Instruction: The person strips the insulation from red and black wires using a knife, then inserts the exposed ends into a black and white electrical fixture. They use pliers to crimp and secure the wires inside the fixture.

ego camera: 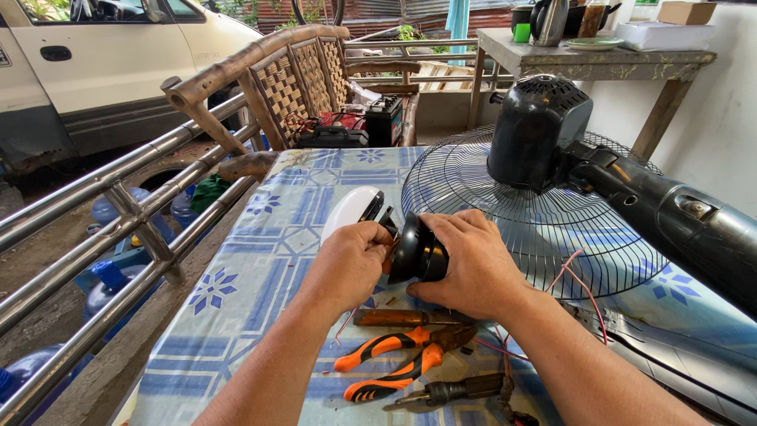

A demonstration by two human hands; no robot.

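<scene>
Two hands work mid-table: the left hand [352,260] pinches a white-shelled lamp [352,210], the right hand [465,264] wraps its black cone-shaped housing [418,251]. Likely light, rigid plastic, brittle; grip the housing rim. Orange-handled pliers [398,361] lie toward the near edge.

Blue-and-white patterned tablecloth [260,260]
Black fan motor housing [536,130], orange-and-black pliers [394,359], white rounded cover [349,210], red wire [579,280]

part: round black plastic housing [418,251], glossy, tipped on edge
cover: white rounded shell [351,210], at its 10 o'clock
place: blue patterned tablecloth, centre
</scene>
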